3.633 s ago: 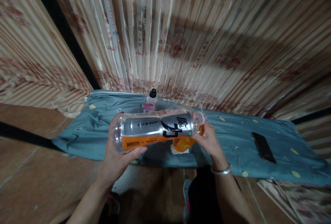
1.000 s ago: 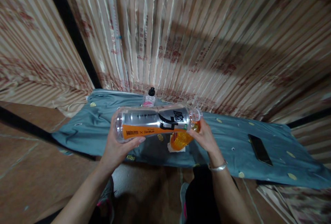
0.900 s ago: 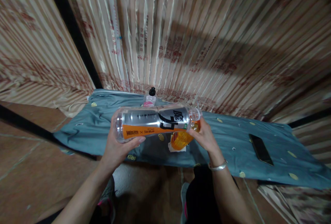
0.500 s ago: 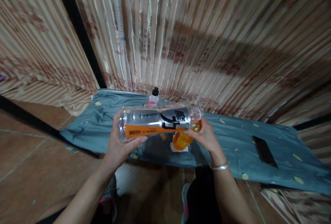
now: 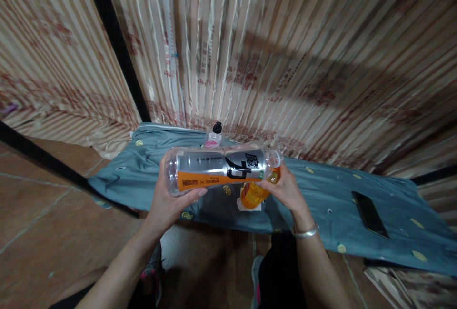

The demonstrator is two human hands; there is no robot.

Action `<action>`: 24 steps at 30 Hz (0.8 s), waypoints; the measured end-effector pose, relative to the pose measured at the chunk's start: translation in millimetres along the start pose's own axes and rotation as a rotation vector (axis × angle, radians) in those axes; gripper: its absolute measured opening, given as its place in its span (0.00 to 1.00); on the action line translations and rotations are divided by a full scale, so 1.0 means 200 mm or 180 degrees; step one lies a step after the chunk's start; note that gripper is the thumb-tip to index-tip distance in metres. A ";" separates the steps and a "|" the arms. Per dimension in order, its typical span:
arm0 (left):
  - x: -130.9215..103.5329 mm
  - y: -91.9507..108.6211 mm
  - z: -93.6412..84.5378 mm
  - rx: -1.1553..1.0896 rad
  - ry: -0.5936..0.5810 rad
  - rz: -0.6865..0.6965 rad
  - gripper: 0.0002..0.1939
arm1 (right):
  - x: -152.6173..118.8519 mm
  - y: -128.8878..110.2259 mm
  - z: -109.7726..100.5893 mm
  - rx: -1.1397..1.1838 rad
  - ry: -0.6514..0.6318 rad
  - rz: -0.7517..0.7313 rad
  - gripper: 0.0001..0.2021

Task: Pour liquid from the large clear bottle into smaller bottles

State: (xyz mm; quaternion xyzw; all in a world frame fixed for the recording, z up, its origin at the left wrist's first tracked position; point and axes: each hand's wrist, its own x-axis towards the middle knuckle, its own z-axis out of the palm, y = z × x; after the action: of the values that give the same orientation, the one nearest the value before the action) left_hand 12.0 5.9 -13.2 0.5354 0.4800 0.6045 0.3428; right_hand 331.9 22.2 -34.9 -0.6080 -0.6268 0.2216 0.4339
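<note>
My left hand [image 5: 166,206] is wrapped round the base end of a large clear plastic drink bottle [image 5: 209,165] with a silver and orange label. This bottle lies almost level in the air, its neck pointing right. Close to that neck, my right hand [image 5: 287,190] grips the upper part of a bottle of orange liquid [image 5: 253,196], which is tilted. Fingers and the big bottle partly cover its top, so I cannot tell whether the two mouths touch. Below it, a piece of white tissue [image 5: 257,208] rests on the blue-green cloth [image 5: 210,211].
Behind the large bottle stands a small clear bottle with a black cap [image 5: 216,128] and pink contents. A black phone [image 5: 370,214] lies on the cloth to the right. Black metal posts [image 5: 117,42] and a striped curtain [image 5: 228,52] border the cloth-covered surface.
The whole view has shifted slightly, so things appear a little further right. Both hands keep their hold, and the two bottles stay in nearly the same pose.
</note>
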 end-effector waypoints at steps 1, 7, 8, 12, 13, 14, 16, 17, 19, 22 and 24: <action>0.00 0.00 0.00 -0.0014 -0.0016 -0.0013 0.53 | 0.00 0.00 0.00 -0.0011 -0.0003 0.0017 0.37; -0.01 -0.02 0.01 -0.0140 0.0016 -0.0067 0.52 | 0.00 0.01 0.00 -0.0028 -0.0045 0.0044 0.36; -0.01 -0.02 0.01 -0.0161 0.0012 -0.0087 0.52 | 0.00 0.01 0.00 -0.0026 -0.0040 0.0035 0.36; 0.00 -0.01 0.00 -0.0204 -0.0056 -0.0172 0.54 | 0.01 0.03 0.01 -0.0019 -0.0030 -0.0020 0.36; 0.00 0.00 0.00 -0.0211 -0.0059 -0.0189 0.54 | 0.01 0.03 0.01 -0.0017 -0.0029 -0.0026 0.36; 0.00 0.00 0.00 -0.0218 -0.0053 -0.0204 0.54 | 0.01 0.03 0.01 -0.0016 -0.0032 -0.0028 0.36; -0.01 0.01 0.00 -0.0216 -0.0058 -0.0244 0.55 | 0.00 0.03 0.01 -0.0016 -0.0030 -0.0030 0.36; -0.01 0.01 0.00 -0.0212 -0.0067 -0.0265 0.55 | 0.00 0.03 0.01 -0.0018 -0.0023 -0.0034 0.36; -0.01 0.01 0.01 -0.0203 -0.0060 -0.0284 0.55 | 0.00 0.03 0.01 -0.0032 -0.0007 -0.0037 0.36; -0.01 0.02 0.01 -0.0216 -0.0050 -0.0323 0.56 | 0.00 0.02 0.01 -0.0038 0.0016 -0.0034 0.38; -0.01 0.02 0.01 -0.0208 -0.0095 -0.0350 0.56 | 0.00 0.03 0.01 -0.0027 0.0017 -0.0026 0.38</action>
State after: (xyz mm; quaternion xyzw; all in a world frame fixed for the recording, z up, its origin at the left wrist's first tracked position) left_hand 13.8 3.2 -10.7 0.5057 0.4836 0.5920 0.4000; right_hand 333.5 23.4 -39.9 -0.6079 -0.6290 0.2157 0.4339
